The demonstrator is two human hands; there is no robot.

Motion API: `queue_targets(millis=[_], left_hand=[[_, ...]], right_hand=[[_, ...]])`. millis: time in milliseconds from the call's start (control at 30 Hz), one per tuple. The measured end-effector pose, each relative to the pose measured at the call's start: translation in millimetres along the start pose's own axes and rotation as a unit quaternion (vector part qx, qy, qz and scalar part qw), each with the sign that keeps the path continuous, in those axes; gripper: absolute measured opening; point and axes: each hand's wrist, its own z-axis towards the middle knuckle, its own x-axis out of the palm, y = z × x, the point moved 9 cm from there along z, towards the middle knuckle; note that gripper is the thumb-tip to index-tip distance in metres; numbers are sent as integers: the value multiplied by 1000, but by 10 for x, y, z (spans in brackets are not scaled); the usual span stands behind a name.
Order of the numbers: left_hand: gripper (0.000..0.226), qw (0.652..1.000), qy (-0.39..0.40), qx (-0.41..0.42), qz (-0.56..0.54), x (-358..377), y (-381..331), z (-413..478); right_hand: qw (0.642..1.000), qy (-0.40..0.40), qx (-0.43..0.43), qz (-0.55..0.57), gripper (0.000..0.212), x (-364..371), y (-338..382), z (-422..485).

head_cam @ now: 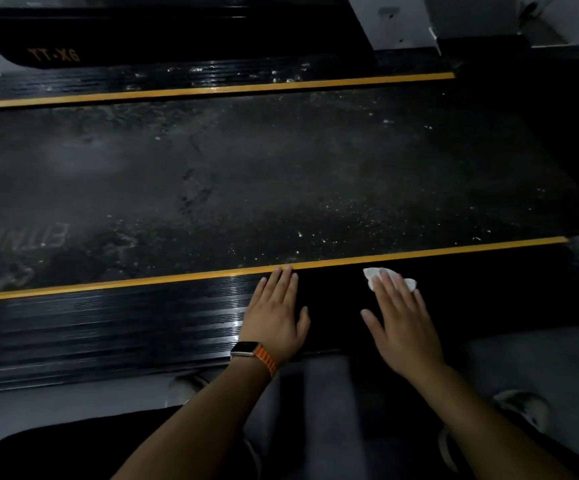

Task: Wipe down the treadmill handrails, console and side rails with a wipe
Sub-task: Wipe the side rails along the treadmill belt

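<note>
Dim gym floor, near side rail (142, 317), L hand (276, 315) flat w/ straight fingers, R hand (402, 320) fingers straight, pressing wipe (373, 276)

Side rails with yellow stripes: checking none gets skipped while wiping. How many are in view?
2. The near side rail lies under the left hand and the right hand, which presses the wipe on it; the far side rail is beyond the belt.
</note>
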Motion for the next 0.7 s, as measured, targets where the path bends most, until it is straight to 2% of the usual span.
queue_targets(millis=[100,233,333,400,500,567,633,700], left_hand=[[71,1000,1,0,0,14,5,-5],[74,1000,-3,2,-6,13,9,-9],[74,1000,-1,0,-7,18,18,-7],[74,1000,0,-1,-5,17,17,1],[73,1000,5,-1,-4,22,11,3],[72,1000,3,0,-5,25,12,0],[72,1000,1,0,-3,30,17,-2],[72,1000,-5,1,-2,24,21,0]], right_hand=[[1000,3,31,6,83,34,88,-47],[998,2,-57,-4,83,146,717,-70],[995,-8,-98,-10,78,133,746,-93],[996,-16,-85,-8,75,94,515,-111],[1000,-16,-8,-5,76,57,100,-164],[999,-20,25,-6,78,58,82,-188],[999,-29,13,0,79,68,295,-177],[998,-40,-47,1,78,107,590,-191]])
